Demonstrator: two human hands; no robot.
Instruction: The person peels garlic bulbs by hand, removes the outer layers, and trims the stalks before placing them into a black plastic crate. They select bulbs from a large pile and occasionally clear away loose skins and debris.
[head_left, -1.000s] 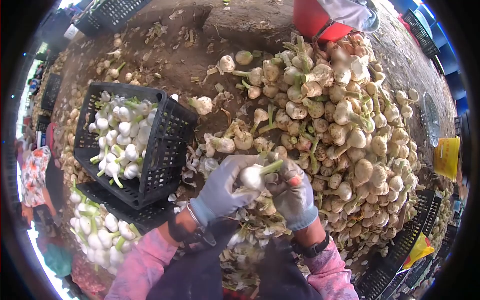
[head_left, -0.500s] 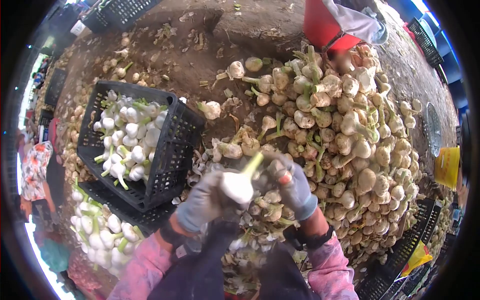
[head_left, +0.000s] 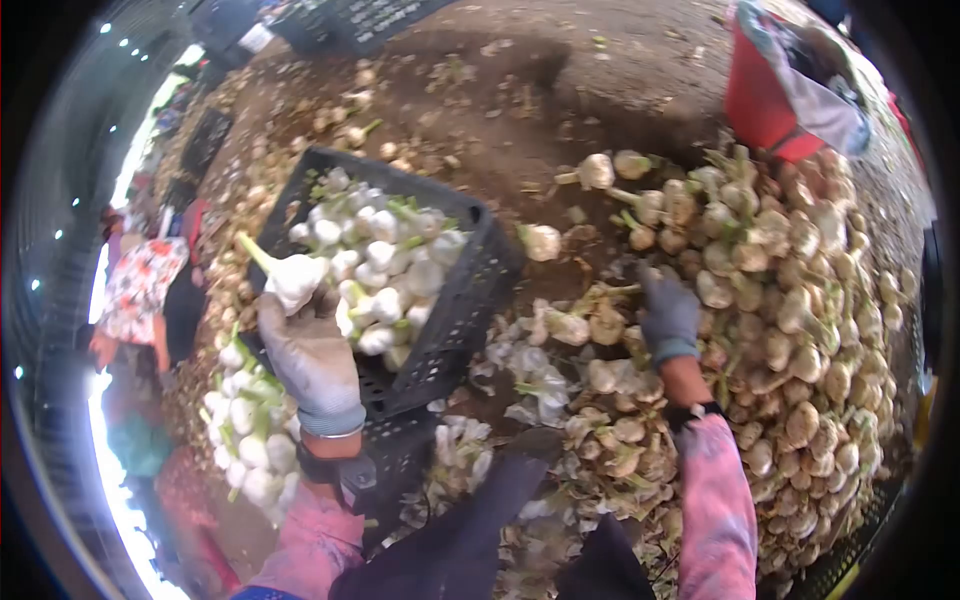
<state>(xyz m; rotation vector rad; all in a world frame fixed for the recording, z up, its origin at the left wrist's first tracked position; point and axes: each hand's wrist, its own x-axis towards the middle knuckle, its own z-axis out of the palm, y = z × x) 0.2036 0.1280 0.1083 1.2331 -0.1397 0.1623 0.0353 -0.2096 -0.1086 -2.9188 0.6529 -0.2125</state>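
From my end this looks like a farm shed or yard: bare dirt floor (head_left: 480, 110), a black crate (head_left: 492, 290) of white garlic (head_left: 375, 255), a garlic heap (head_left: 800, 320) right of that crate, more crates (head_left: 380, 20) beyond it, another person (head_left: 145, 290) to its left.

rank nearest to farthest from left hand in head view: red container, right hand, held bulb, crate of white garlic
1. Held bulb: in the left hand
2. Crate of white garlic: just to its right
3. Right hand: by garlic pile
4. Red container: top right
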